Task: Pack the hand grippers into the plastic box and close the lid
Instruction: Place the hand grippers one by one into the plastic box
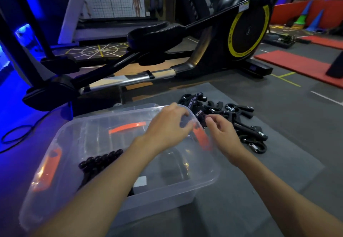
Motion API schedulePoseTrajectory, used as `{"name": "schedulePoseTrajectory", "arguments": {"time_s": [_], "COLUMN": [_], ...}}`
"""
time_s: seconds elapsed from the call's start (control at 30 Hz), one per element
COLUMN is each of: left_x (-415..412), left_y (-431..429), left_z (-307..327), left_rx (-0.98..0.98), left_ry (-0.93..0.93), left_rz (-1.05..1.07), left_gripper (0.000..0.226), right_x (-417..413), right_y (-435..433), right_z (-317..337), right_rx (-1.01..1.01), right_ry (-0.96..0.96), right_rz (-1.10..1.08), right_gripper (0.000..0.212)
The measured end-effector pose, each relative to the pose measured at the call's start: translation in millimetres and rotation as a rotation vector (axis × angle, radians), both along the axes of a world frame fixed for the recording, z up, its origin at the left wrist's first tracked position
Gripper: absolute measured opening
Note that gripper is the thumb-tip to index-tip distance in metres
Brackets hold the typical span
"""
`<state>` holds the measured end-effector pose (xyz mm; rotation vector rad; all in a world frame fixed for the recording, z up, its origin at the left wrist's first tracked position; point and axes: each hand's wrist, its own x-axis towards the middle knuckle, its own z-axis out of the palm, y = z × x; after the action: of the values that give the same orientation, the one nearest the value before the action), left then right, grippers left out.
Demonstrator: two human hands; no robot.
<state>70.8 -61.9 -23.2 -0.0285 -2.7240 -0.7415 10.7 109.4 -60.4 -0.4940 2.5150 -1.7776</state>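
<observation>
We look down at a clear plastic box (207,179) with orange latches (47,170), standing open on a grey floor mat (269,171) in a gym. Inside it, towards the near left, lies a row of black rounded pieces (100,160), with more dark shapes beside them that we cannot make out.

Two bare arms reach in from the near edge. The left hand (167,125) is over the far right corner of the box, its fingers and thumb curled round a dark, blurred gripper (184,121). The right hand (222,134) is just right of the box, fingers loosely bent, fingertips close to the same dark shape. We cannot tell whether this hand holds anything.

The loose hand grippers (241,123), black with small white labels, lie in a tangled heap on the mat just right of the box and a little farther away, beyond the right hand.

Behind the box stands a black exercise machine (185,29) with a yellow-ringed wheel (247,31). Red mats (297,64) lie on the floor at the far right, and a black cable (16,134) loops at the left under blue light.
</observation>
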Motion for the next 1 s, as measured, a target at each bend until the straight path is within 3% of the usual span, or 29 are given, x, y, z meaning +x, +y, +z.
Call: {"name": "schedulePoseTrajectory", "arguments": {"time_s": [0.2,0.37,0.47,0.6,0.87,1.0], "left_x": [-26.1,-36.2,-37.7,-36.9,-34.9,-35.1], "left_y": [45.9,49.6,48.6,48.7,50.8,51.4], "left_z": [-28.7,-51.8,-55.1,-54.7,-50.9,-52.5], "left_rx": [-0.111,-0.247,-0.277,-0.268,-0.253,-0.247], "left_ry": [-0.043,-0.143,-0.147,-0.133,-0.144,-0.136], "left_rz": [-0.134,-0.171,-0.175,-0.171,-0.167,-0.166], "left_gripper": [0.049,0.056,0.064,0.074,0.078,0.078], "right_x": [-34.4,-59.9,-77.9,-99.1,-118.4,-120.3], "right_y": [63.0,96.9,98.0,81.0,76.1,76.2], "right_z": [-64.8,-120.0,-133.1,-143.0,-151.8,-150.7], "right_rx": [0.145,0.213,0.235,0.327,0.481,0.553], "right_ry": [-0.177,-0.37,-0.37,-0.303,-0.292,-0.276], "right_rz": [-0.164,-0.234,-0.253,-0.203,-0.19,-0.159], "right_gripper": [0.017,0.046,0.049,0.069,0.066,0.036]}}
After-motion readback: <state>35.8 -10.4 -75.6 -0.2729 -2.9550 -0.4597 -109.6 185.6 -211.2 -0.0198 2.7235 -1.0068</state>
